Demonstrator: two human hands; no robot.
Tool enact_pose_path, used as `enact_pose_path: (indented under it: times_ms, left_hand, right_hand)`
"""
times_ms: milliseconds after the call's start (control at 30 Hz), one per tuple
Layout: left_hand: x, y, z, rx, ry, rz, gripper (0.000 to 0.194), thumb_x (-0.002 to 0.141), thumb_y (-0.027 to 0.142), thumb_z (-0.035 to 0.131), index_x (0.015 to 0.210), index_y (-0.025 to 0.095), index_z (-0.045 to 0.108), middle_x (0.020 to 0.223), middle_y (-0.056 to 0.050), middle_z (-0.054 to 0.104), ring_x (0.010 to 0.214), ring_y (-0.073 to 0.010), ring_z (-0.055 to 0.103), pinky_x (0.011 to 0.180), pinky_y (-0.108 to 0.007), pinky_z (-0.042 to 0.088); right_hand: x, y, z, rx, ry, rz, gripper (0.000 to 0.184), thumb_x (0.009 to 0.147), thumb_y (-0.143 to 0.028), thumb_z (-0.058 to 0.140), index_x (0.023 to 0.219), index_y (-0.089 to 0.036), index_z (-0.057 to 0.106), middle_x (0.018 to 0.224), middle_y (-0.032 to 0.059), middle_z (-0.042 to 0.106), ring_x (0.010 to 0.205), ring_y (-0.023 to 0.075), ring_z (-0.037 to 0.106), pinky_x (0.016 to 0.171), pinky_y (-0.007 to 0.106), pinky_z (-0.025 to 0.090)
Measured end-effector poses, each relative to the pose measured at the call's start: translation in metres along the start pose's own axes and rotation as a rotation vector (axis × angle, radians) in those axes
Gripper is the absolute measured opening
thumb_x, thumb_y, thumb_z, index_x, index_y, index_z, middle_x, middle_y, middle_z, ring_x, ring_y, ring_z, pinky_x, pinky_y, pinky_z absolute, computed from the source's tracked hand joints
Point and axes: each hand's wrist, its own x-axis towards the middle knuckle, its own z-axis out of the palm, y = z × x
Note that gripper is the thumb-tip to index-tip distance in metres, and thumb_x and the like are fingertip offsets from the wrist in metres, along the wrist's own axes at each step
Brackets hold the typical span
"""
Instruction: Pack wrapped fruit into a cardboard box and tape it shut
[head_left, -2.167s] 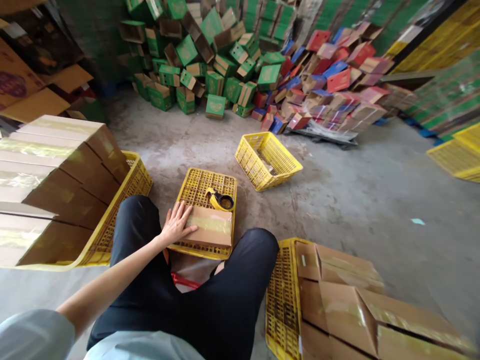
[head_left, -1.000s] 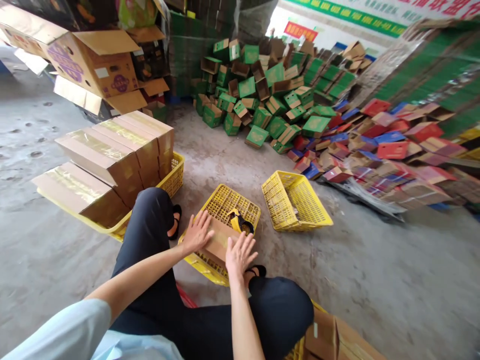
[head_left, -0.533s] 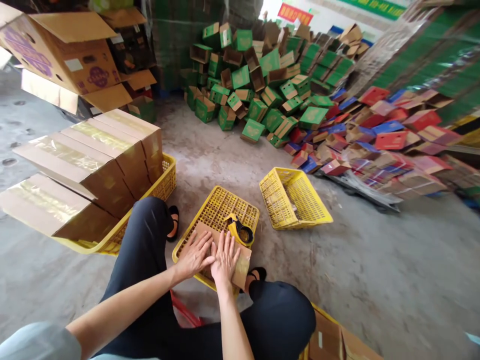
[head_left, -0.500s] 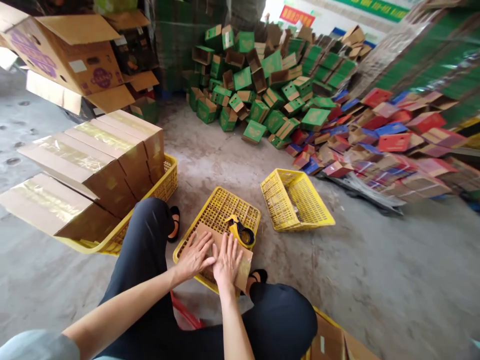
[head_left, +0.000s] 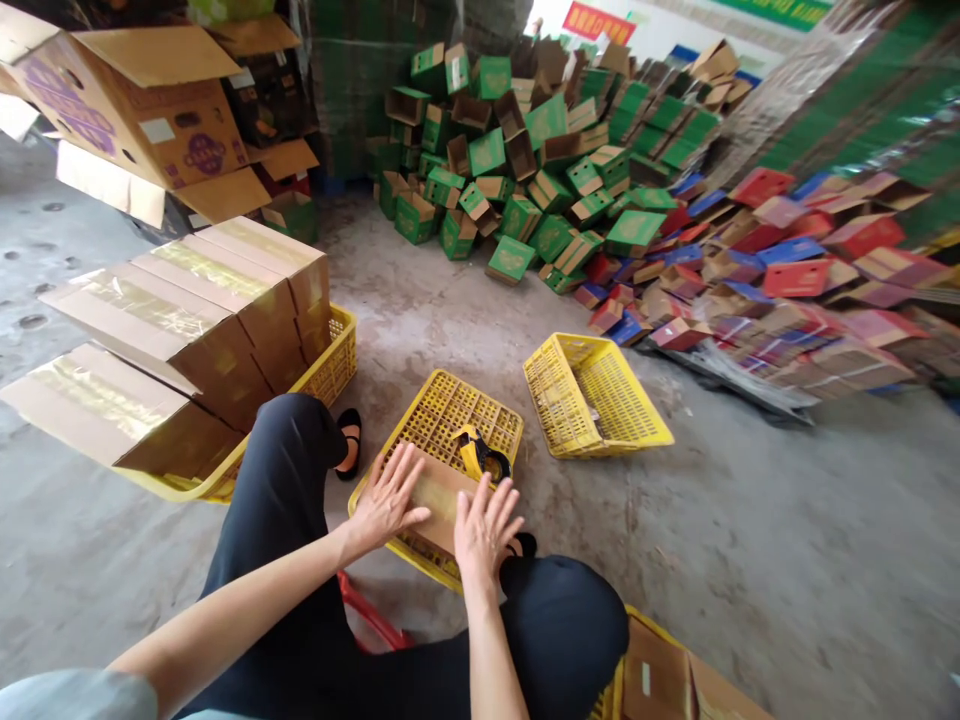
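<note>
A brown cardboard box (head_left: pixel 437 497) with a strip of tape along its top lies on an upturned yellow plastic crate (head_left: pixel 424 409) between my knees. My left hand (head_left: pixel 386 497) is at the box's left end, fingers spread. Over its right end is my right hand (head_left: pixel 484 522), also with fingers apart, hiding that end. Whether the palms press on the cardboard or hover just above it, I cannot tell. Just beyond the box, a yellow and black tape dispenser (head_left: pixel 481 455) rests on the crate.
On my left, a yellow crate (head_left: pixel 343 350) holds several taped boxes (head_left: pixel 217 270). A tilted yellow basket (head_left: pixel 596 400) stands ahead right. Piles of green boxes (head_left: pixel 517 215) and red and blue boxes (head_left: pixel 795 280) lie farther off. Another crate with cardboard (head_left: pixel 656 675) is by my right knee.
My hands have moved apart, from close together at the middle of the box to its two ends. The taped top now shows between them. The tape dispenser stays in place.
</note>
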Motion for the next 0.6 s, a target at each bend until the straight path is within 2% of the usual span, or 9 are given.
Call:
enact_pose_path:
  times_ms: [100, 167, 267, 333, 400, 500, 600]
  left_hand:
    - [0.004, 0.015, 0.005, -0.024, -0.047, 0.102, 0.084, 0.096, 0.075, 0.038, 0.163, 0.024, 0.031, 0.168, -0.014, 0.028, 0.157, -0.0353, 0.023, 0.127, -0.059, 0.012]
    - [0.006, 0.020, 0.009, -0.023, -0.070, 0.109, 0.085, 0.096, 0.076, 0.038, 0.162, 0.023, 0.034, 0.168, -0.015, 0.029, 0.156, -0.0361, 0.025, 0.127, -0.061, 0.009]
    - [0.007, 0.017, 0.012, -0.028, -0.103, 0.122, 0.086, 0.095, 0.077, 0.039, 0.161, 0.024, 0.036, 0.168, -0.015, 0.029, 0.156, -0.0365, 0.025, 0.126, -0.062, 0.011]
    - [0.005, 0.008, 0.011, -0.033, -0.103, 0.106, 0.083, 0.095, 0.077, 0.040, 0.161, 0.027, 0.037, 0.168, -0.013, 0.029, 0.157, -0.0364, 0.023, 0.126, -0.061, 0.013]
    - [0.005, -0.004, 0.010, -0.034, -0.069, 0.021, 0.080, 0.096, 0.075, 0.041, 0.160, 0.029, 0.039, 0.170, -0.013, 0.023, 0.158, -0.0387, 0.016, 0.125, -0.063, 0.014]
    - [0.006, -0.020, 0.012, -0.100, -0.023, -0.183, 0.080, 0.099, 0.071, 0.038, 0.163, 0.024, 0.032, 0.172, -0.016, 0.012, 0.158, -0.0418, 0.013, 0.123, -0.063, 0.022]
    - [0.008, -0.029, 0.017, -0.256, -0.053, -0.250, 0.084, 0.101, 0.069, 0.035, 0.166, 0.019, 0.018, 0.171, -0.019, 0.018, 0.156, -0.0367, 0.026, 0.121, -0.052, 0.036]
  right_hand:
    - [-0.007, -0.016, 0.001, -0.019, -0.116, -0.200, 0.062, 0.108, -0.049, 0.023, 0.162, -0.021, 0.032, 0.171, 0.0121, 0.024, 0.158, 0.0328, 0.017, 0.124, 0.065, 0.008]
    - [-0.008, -0.021, 0.001, -0.015, -0.158, -0.232, 0.060, 0.108, -0.048, 0.024, 0.163, -0.023, 0.031, 0.170, 0.0098, 0.025, 0.158, 0.0304, 0.020, 0.125, 0.062, 0.007]
    - [-0.007, -0.014, 0.001, 0.003, -0.141, -0.220, 0.060, 0.108, -0.049, 0.024, 0.162, -0.025, 0.031, 0.170, 0.0083, 0.025, 0.158, 0.0303, 0.019, 0.125, 0.061, 0.008]
    - [-0.007, 0.000, 0.002, 0.022, -0.090, -0.114, 0.062, 0.108, -0.053, 0.022, 0.162, -0.025, 0.034, 0.170, 0.0091, 0.025, 0.158, 0.0333, 0.018, 0.124, 0.064, 0.010]
    - [-0.006, 0.017, 0.004, 0.085, -0.047, 0.078, 0.070, 0.106, -0.059, 0.017, 0.163, -0.021, 0.032, 0.171, 0.0130, 0.022, 0.157, 0.0372, 0.020, 0.122, 0.065, 0.019]
    - [-0.001, 0.040, 0.010, 0.323, -0.083, 0.280, 0.087, 0.103, -0.065, 0.018, 0.165, -0.005, 0.017, 0.169, 0.0231, 0.023, 0.154, 0.0361, 0.032, 0.119, 0.050, 0.036]
    - [0.005, 0.054, 0.013, 0.561, -0.165, 0.344, 0.093, 0.101, -0.068, 0.026, 0.164, -0.002, 0.012, 0.161, 0.0254, 0.038, 0.145, 0.0342, 0.047, 0.115, 0.043, 0.043]
